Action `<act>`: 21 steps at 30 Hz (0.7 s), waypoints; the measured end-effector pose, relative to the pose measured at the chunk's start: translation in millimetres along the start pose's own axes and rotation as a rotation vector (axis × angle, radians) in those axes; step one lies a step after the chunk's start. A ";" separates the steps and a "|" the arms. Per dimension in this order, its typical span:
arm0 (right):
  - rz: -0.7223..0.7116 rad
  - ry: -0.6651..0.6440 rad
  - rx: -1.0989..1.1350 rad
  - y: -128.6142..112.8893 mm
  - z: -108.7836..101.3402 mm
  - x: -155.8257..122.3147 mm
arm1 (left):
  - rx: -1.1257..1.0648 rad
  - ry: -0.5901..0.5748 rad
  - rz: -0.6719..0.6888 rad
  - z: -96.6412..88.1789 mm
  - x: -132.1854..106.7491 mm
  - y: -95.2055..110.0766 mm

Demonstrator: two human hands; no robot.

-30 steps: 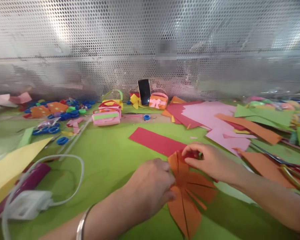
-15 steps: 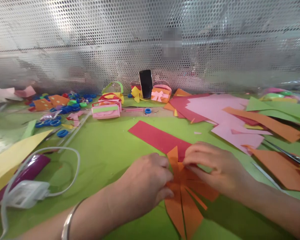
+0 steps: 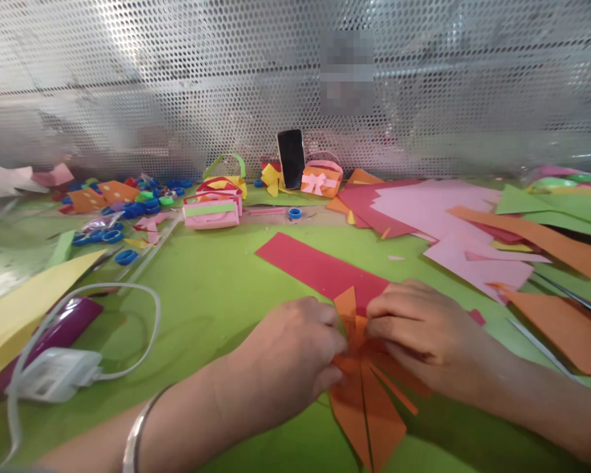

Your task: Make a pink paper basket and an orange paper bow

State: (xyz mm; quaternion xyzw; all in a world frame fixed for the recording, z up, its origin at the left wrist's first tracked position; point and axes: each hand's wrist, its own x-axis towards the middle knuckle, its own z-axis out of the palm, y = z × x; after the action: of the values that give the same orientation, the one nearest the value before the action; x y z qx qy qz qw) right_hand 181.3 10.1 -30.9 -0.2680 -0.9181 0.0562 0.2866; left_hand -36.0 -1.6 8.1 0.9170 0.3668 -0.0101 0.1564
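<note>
An orange paper cutout [image 3: 374,414] with several pointed strips spreads out in front of me. My left hand [image 3: 303,351] pinches its left side, fingertips curled against the paper. On its upper right part, my right hand [image 3: 418,332] has its fingers closed on the same cutout, and they hide some of it. Behind the cutout a red paper strip [image 3: 315,266] lies at a slant on the green table [image 3: 201,309]. The right hand covers the strip's lower right end.
Pink paper sheets [image 3: 433,203], an orange paper piece [image 3: 566,325] and scissors [image 3: 571,295] are at the right. Small paper bags [image 3: 211,211] and an upright phone [image 3: 291,157] stand at the back. A white charger [image 3: 62,374] with its cable and a purple object [image 3: 69,322] lie left.
My right hand's fingers have closed down flatter over the cutout's upper right side. The left hand keeps its pinch. The whole view has shifted slightly.
</note>
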 end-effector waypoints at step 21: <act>-0.062 -0.021 -0.109 2.7 1.0 -1.1 | -0.031 -0.028 -0.028 -2.7 1.5 2.4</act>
State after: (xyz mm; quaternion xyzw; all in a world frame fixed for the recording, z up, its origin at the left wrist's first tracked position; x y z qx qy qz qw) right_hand 182.8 11.8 -33.0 -0.2540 -0.9307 -0.0001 0.2634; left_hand -33.5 -1.5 11.2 0.9091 0.3773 -0.0192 0.1755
